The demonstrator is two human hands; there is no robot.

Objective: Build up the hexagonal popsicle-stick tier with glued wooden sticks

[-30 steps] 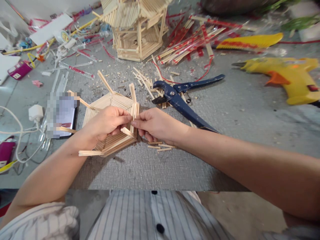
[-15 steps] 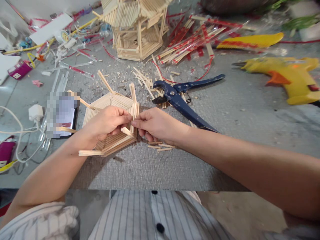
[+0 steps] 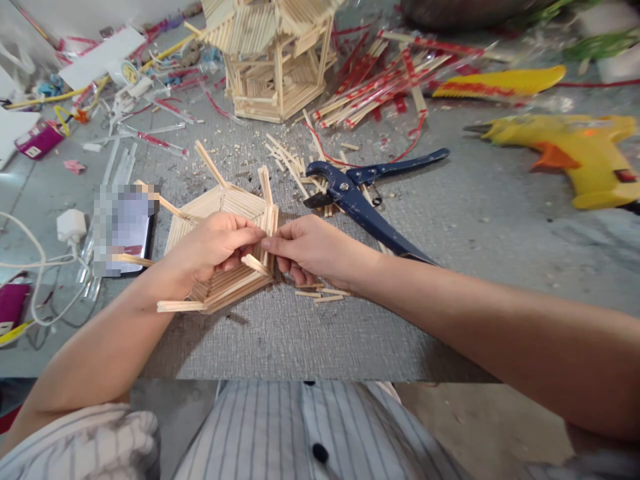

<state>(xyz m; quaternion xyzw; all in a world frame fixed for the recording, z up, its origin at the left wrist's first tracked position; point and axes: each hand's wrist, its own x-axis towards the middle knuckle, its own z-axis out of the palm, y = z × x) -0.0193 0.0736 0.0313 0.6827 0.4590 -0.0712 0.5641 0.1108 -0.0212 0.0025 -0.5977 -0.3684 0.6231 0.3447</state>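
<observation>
A hexagonal base of thin wooden sticks [image 3: 235, 288] lies on the table, with paired stick posts slanting up from its corners. Across the base reaches my left hand [image 3: 220, 243], its thumb and finger pinched at a wooden stick [image 3: 271, 220] along the right rim. From the other side my right hand [image 3: 310, 250] pinches the same rim, fingertips nearly meeting those of the left. The fingers hide the exact spot they grip. Just beyond the right hand lies a blue-handled cutter [image 3: 360, 200], and short cut sticks [image 3: 330, 293] lie below that hand.
A stick-built pavilion [image 3: 280, 73] stands at the back, near red-wrapped stick bundles [image 3: 380, 80]. On the right are a yellow glue gun [image 3: 565, 147] and a yellow-handled tool [image 3: 500, 81]. A phone [image 3: 133, 230], a white charger [image 3: 71, 225] and cables lie left.
</observation>
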